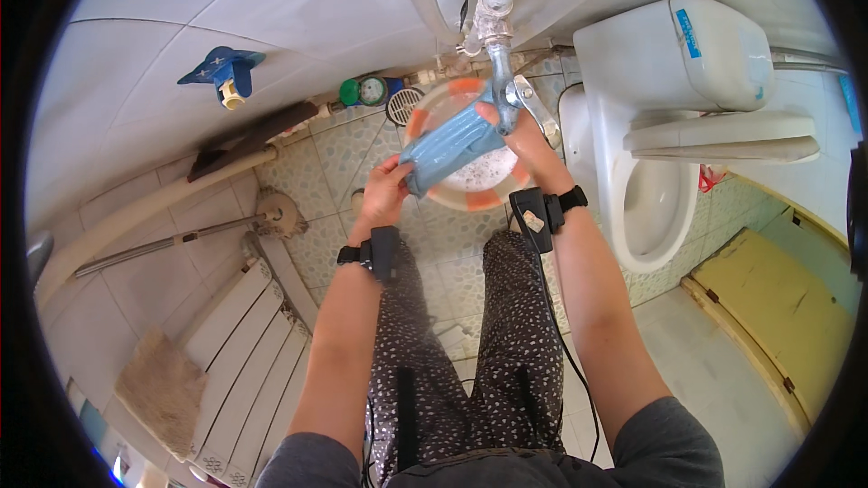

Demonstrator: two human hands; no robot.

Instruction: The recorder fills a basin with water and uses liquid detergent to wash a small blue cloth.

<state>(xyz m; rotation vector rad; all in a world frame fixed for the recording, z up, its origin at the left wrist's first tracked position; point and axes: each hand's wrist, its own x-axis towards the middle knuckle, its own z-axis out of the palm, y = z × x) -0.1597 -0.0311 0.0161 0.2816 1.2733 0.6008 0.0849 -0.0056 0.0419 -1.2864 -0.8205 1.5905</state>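
A wet, light-blue cloth (449,152) is stretched at a slant between my hands, over an orange-and-white basin (474,200) on the floor. Suds and water show inside the basin. My left hand (384,192) is closed on the cloth's lower left end, thumb on top. At the upper right end, just below the metal tap (502,72), my right hand (529,143) grips the cloth, its thumb showing and its other fingers mostly hidden. The tap's lever (539,110) sits just above that hand.
A white toilet (646,208) with its lid raised stands to the right, near a yellow panel (778,307). Left of the basin are a round floor drain (404,107) and a green-lidded container (350,92). A long-handled brush (282,214) and a white slatted rack (244,361) lie at left.
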